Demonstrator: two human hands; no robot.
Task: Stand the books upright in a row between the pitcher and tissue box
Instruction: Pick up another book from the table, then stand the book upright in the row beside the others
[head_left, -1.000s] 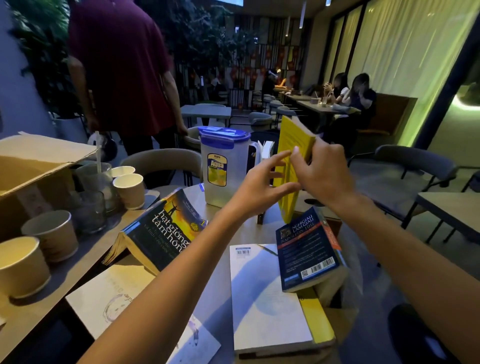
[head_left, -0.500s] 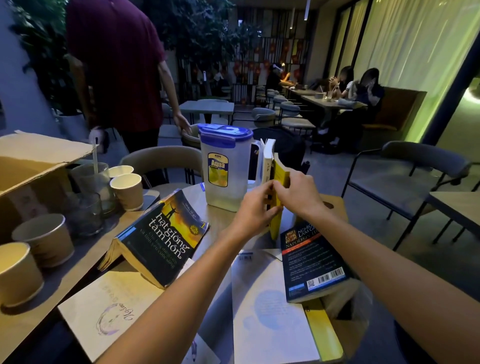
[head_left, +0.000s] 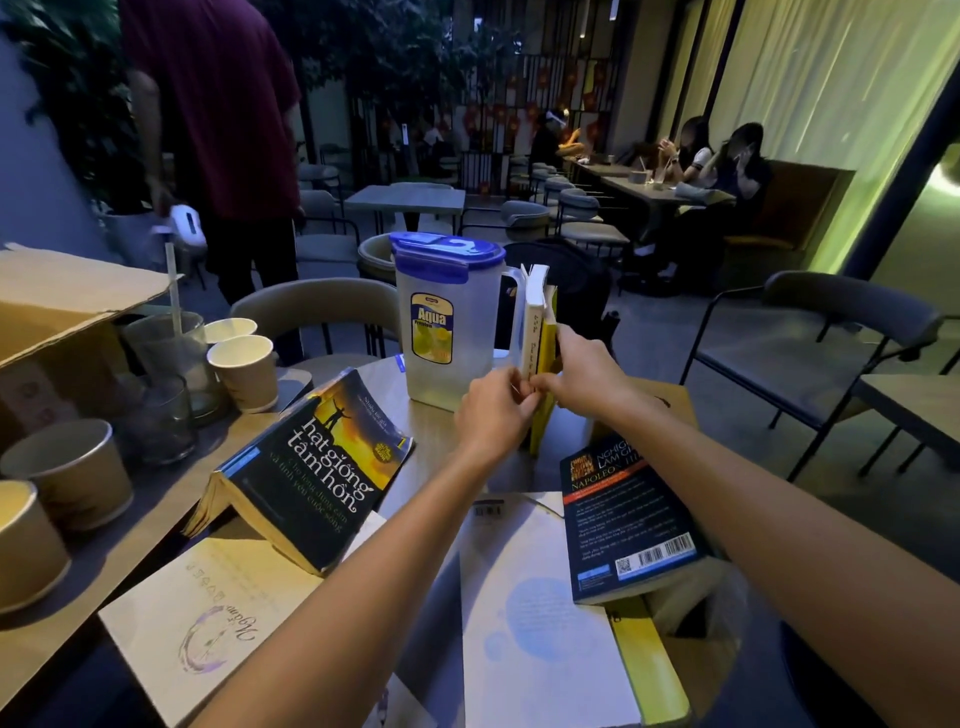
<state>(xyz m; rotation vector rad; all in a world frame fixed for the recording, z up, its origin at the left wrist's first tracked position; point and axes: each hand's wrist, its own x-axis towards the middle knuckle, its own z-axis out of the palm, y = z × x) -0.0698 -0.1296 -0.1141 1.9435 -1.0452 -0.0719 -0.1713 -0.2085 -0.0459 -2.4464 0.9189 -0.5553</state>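
A clear pitcher (head_left: 447, 322) with a blue lid stands at the table's far side. Against its handle stand a white book (head_left: 535, 306) and a yellow book (head_left: 549, 338), both upright. My left hand (head_left: 493, 410) pinches the white book's lower spine. My right hand (head_left: 587, 369) grips the yellow book from the right. The brown tissue box (head_left: 672, 410) lies just right of them, partly hidden by my right arm. Lying flat nearer me are a dark sunset-cover book (head_left: 322, 462), a dark barcode book (head_left: 623, 514), a large white book (head_left: 535, 608) over a yellow one (head_left: 649, 670), and a pale book (head_left: 208, 613).
Paper cups (head_left: 244, 369), glasses (head_left: 171, 353) and a cardboard box (head_left: 62, 306) crowd the left counter. A person in a dark red shirt (head_left: 218, 104) stands behind the table. Chairs (head_left: 831, 332) and other tables surround the small round table (head_left: 436, 467).
The yellow book came down from mid-air and now stands upright against the white book by the pitcher. Both hands followed it down and closer to the pitcher.
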